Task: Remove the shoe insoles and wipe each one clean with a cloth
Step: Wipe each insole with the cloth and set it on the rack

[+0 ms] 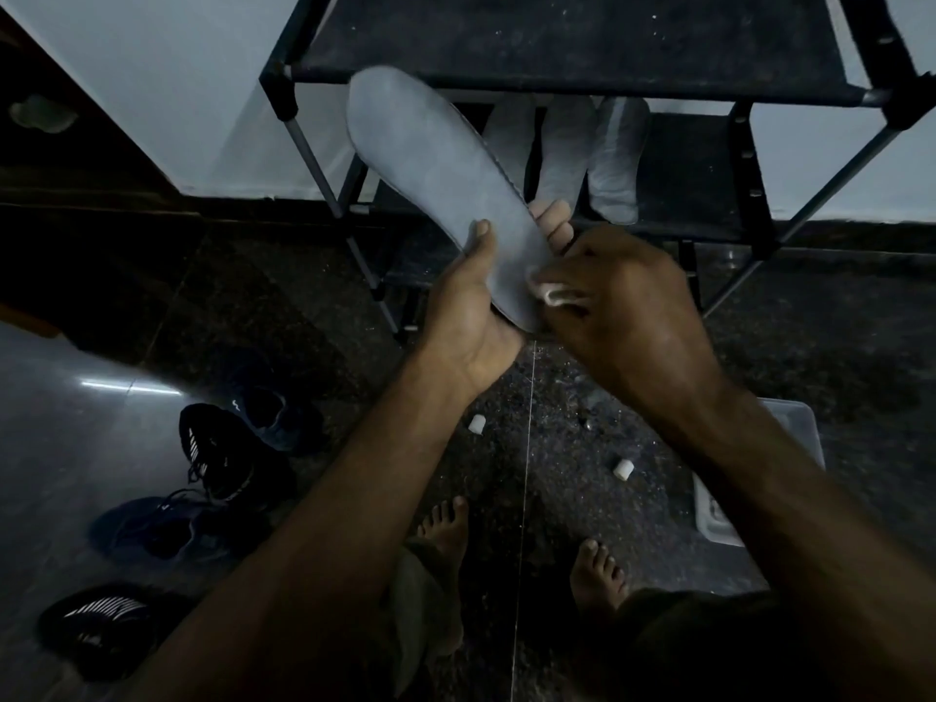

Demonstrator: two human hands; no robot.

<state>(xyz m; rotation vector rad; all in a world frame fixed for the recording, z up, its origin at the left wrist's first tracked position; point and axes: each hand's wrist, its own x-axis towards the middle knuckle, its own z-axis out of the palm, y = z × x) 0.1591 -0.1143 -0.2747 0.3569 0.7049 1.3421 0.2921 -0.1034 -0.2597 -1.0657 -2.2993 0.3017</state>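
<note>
The shoe rack (572, 48) stands straight ahead; its top shelf overhangs the lower shelf (694, 195), leaving a low gap between them. Three insoles (567, 154) lean upright at that shelf's left part, blocking it, while its right part lies bare. On the floor (557, 428), dark shoes (218, 453) crowd the left side, a clear plastic box (790, 423) sits at right, and two small white rolls (476, 424) lie between, near the bare feet (445, 529).

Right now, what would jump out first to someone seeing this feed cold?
The long grey insole held up at centre frame, gripped near its heel by the left hand while the right hand pinches a white cloth against it. Behind, more insoles lean on the dark shoe rack; dark sneakers lie lower left.
</note>
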